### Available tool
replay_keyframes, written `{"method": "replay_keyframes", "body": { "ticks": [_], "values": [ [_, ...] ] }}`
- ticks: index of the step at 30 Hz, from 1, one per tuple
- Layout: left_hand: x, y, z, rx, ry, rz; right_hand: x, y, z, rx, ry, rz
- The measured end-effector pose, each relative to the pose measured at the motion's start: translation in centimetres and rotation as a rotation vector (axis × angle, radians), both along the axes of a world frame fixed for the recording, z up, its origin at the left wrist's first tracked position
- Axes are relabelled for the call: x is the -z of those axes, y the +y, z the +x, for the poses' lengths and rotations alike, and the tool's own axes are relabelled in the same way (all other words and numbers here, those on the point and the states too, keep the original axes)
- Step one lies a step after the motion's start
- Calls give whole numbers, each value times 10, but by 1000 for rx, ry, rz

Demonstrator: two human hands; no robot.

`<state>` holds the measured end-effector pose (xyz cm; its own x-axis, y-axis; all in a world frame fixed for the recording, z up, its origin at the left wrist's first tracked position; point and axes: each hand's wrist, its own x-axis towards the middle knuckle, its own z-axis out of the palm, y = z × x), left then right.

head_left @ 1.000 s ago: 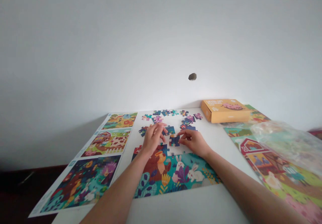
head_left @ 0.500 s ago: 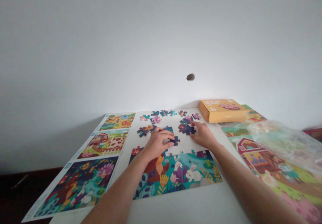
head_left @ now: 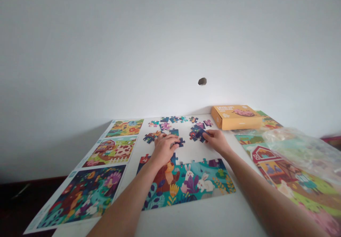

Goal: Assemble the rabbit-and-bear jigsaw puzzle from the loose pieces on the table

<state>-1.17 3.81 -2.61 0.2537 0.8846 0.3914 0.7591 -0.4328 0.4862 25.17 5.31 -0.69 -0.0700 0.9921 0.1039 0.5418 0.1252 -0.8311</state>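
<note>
On a white table lies a partly assembled puzzle [head_left: 186,183] showing a bear and two white rabbits. Above its upper edge my left hand [head_left: 164,147] rests low, its fingertips on a dark blue puzzle piece [head_left: 181,142]. My right hand [head_left: 216,141] pinches another dark blue piece [head_left: 200,134] between thumb and fingers, beside a small cluster of loose pieces. More loose pieces [head_left: 150,137] lie left of my left hand, partly covered by it. Pink and teal pieces [head_left: 165,126] are scattered farther back.
Three printed picture sheets [head_left: 82,194] run down the left side. An orange puzzle box [head_left: 236,118] stands at the back right near the wall. Clear plastic wrap [head_left: 301,151] covers part of a farm picture [head_left: 298,180] on the right.
My left hand has shifted slightly left and back with the dark piece under its fingertips. My right fingers have closed on a dark piece, which is now tilted.
</note>
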Motion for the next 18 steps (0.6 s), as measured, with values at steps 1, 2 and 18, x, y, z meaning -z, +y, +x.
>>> {"method": "replay_keyframes", "body": {
  "ticks": [1, 2, 18],
  "values": [
    [0, 0, 0, -5, -12, -6, -1, -1, -1, -12, 34, -12],
    [0, 0, 0, -7, -25, -12, -1, -2, -2, -26, 66, -20],
    [-5, -3, 2, -57, 48, 44, -11, -24, -33, -240, 396, -310]
  ]
}}
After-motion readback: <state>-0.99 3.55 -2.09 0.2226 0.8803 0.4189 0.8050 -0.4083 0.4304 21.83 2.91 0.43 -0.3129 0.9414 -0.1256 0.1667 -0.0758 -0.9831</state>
